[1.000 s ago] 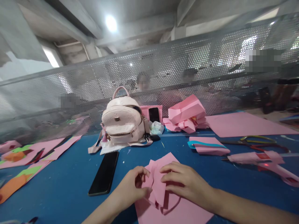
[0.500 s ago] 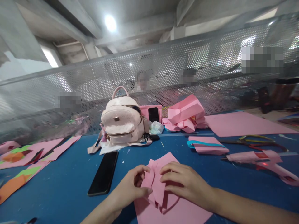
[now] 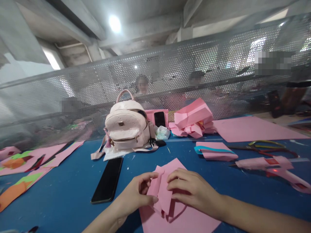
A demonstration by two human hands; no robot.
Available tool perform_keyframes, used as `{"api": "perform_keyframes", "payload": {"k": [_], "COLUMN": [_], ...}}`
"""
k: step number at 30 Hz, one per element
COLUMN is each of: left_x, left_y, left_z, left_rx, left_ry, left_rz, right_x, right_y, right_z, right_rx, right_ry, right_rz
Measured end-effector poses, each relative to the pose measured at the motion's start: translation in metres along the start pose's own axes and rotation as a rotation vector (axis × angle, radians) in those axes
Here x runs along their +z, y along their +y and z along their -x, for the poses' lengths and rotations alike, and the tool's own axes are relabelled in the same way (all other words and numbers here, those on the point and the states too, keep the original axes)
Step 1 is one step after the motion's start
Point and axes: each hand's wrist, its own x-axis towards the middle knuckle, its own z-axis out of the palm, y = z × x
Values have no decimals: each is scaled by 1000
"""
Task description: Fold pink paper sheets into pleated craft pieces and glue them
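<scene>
Head view, lower centre of the frame: my left hand [image 3: 136, 197] and right hand [image 3: 191, 189] pinch a folded pink paper piece [image 3: 161, 192] between them on the blue table [image 3: 68, 191], its long axis running upright, both hands equally near.

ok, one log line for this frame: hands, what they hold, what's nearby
left hand: pinching folded pink paper | right hand: pressing same paper | under: pink sheet | nearby: black phone, pink backpack

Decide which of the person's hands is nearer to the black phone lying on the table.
Left. The left hand is just right of the phone; the right hand lies farther right, beyond the folded pink paper.
</scene>
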Motion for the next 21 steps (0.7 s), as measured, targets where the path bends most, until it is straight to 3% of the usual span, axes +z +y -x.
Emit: {"api": "perform_keyframes", "payload": {"k": [4, 10, 21], "left_x": [-2, 0, -3], "left_y": [-2, -1, -5], "left_z": [-1, -1, -3], "left_rx": [24, 175, 162], "left_ry": [40, 184, 146], "left_rz": [-90, -523, -399], "right_x": [0, 0, 0], "right_y": [0, -3, -5], "right_z": [0, 1, 0], "right_rx": [-22, -112, -231], "right_ry": [-8, -43, -48], "right_rz": [9, 70, 128]}}
